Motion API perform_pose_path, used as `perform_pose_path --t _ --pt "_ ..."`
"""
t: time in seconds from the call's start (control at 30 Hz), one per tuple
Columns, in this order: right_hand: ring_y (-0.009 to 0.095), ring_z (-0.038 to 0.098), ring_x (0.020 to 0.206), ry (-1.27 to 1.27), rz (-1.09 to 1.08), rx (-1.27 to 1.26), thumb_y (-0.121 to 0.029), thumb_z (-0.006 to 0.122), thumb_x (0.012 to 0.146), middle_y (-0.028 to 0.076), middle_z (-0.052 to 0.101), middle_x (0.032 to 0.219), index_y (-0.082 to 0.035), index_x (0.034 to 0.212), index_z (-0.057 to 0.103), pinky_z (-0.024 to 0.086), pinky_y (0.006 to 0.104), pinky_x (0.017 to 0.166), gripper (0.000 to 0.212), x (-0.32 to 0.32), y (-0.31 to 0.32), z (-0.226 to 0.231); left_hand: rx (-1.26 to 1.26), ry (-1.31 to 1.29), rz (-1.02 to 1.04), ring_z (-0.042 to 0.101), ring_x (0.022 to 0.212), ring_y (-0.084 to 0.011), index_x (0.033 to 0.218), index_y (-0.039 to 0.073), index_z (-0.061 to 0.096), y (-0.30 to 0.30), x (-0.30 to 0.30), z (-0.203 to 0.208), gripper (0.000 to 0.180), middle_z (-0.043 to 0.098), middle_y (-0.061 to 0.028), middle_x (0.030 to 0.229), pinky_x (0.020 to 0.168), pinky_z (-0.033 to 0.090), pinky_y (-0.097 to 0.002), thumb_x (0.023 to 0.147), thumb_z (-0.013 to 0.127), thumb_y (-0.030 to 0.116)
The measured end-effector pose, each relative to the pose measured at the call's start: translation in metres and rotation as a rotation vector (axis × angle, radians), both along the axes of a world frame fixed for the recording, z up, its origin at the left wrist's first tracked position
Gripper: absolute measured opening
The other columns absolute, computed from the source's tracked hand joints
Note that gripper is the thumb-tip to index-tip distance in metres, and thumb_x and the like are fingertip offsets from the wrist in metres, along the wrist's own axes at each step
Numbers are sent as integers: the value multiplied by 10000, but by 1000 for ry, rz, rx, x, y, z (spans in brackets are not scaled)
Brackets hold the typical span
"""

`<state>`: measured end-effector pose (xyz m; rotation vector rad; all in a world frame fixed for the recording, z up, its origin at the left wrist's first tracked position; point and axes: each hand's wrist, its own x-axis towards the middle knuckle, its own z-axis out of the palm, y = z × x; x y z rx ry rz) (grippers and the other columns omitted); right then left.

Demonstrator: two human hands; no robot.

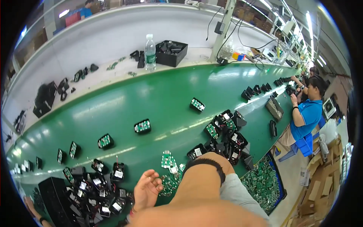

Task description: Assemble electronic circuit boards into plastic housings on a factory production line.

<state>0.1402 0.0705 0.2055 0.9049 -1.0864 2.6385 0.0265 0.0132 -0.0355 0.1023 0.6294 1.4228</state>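
Observation:
My left hand (147,190) hovers with loosely curled fingers, nothing visible in them, beside a small heap of green circuit boards (169,181). To its left lies a pile of black plastic housings (100,195), several with boards and wires inside. My right arm, a black band at the wrist, reaches forward across the view. Beyond the band, my right hand (218,160) is at the near edge of a second pile of black housings (237,140); its fingers are hidden, so any hold cannot be seen. A board-filled housing (142,126) stands farther off on the green surface.
More housings stand in a row along the green bench (166,100). A bin of circuit boards (284,193) is at right. A water bottle (150,53) and black box (172,54) occupy the back shelf. A co-worker (308,108) sits at right; another person's hand (29,204) shows lower left.

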Motion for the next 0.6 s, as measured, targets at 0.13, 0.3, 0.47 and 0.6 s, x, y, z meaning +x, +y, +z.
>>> perform_pose_path --t 0.13,0.3,0.47,0.6 --pt "110 590 882 48 50 -68 -160 478 974 123 663 985 100 1072 599 482 274 751 303 -31 -16 -8 1 -39 5 561 822 -200 1109 68 517 1 -1 -4 258 576 -66 994 681 466 -330 860 515 131" --pt "117 604 863 3 166 -127 -184 449 988 134 676 968 105 1061 615 491 273 742 342 -31 -27 -19 28 -25 17 561 839 -184 1119 60 520 5 -5 -1 245 586 -58 1007 704 461 -318 886 491 129" --pt "201 633 859 -105 281 175 -286 378 1009 179 667 995 84 1037 626 495 290 751 447 -23 -20 -54 67 -74 -10 571 852 -183 1137 46 509 0 -7 -2 252 592 -67 1025 717 468 -309 896 476 111" --pt "268 638 885 -231 -19 547 -293 393 1000 177 663 1013 39 1032 638 488 315 790 414 3 -4 -49 51 -44 -7 562 858 -176 1135 44 507 -6 -6 -1 248 587 -67 1027 719 465 -305 897 468 100"
